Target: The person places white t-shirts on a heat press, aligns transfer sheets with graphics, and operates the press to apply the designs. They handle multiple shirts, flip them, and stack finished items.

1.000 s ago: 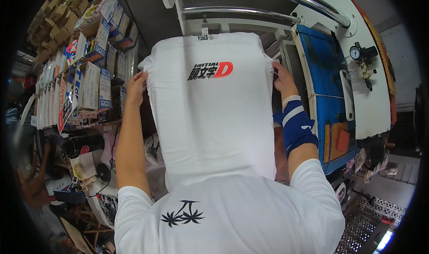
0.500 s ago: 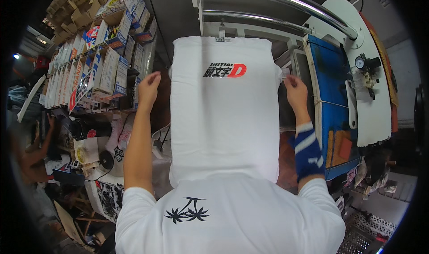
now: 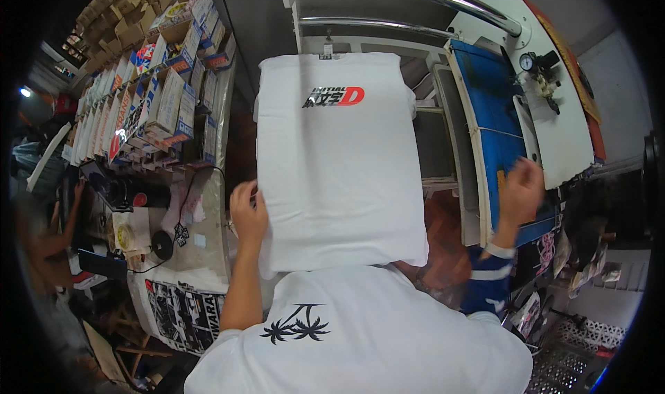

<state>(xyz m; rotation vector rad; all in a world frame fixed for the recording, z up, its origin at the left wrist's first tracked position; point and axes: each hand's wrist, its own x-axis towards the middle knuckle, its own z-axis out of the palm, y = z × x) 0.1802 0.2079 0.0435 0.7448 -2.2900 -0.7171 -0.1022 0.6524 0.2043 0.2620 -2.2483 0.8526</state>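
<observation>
A white T-shirt [image 3: 339, 186] lies spread over the flat bed in front of me, its collar at the far end. A black and red print [image 3: 336, 97] sits on its upper chest. My left hand [image 3: 248, 210] is beside the shirt's left edge, close to or touching it, fingers loosely bent and a gap showing by the thumb. Off to the right, my right hand [image 3: 521, 190] hovers over the blue panel [image 3: 493, 110], below a white handle [image 3: 528, 131]. Motion blurs its fingers, so what they hold, if anything, is unclear.
Chrome rails [image 3: 388, 27] run behind the shirt to a white machine plate [image 3: 554, 138] with a pressure gauge [image 3: 528, 62]. Stacked boxes [image 3: 170, 106] fill the left. Below them are a phone [image 3: 102, 262] and a printed sheet [image 3: 183, 307]. Another person's arm [image 3: 66, 221] shows at far left.
Both hands have left the shirt's sleeve areas. My left hand came nearer along the shirt's left edge; my right swung right, over the blue panel. The view has shifted slightly.
</observation>
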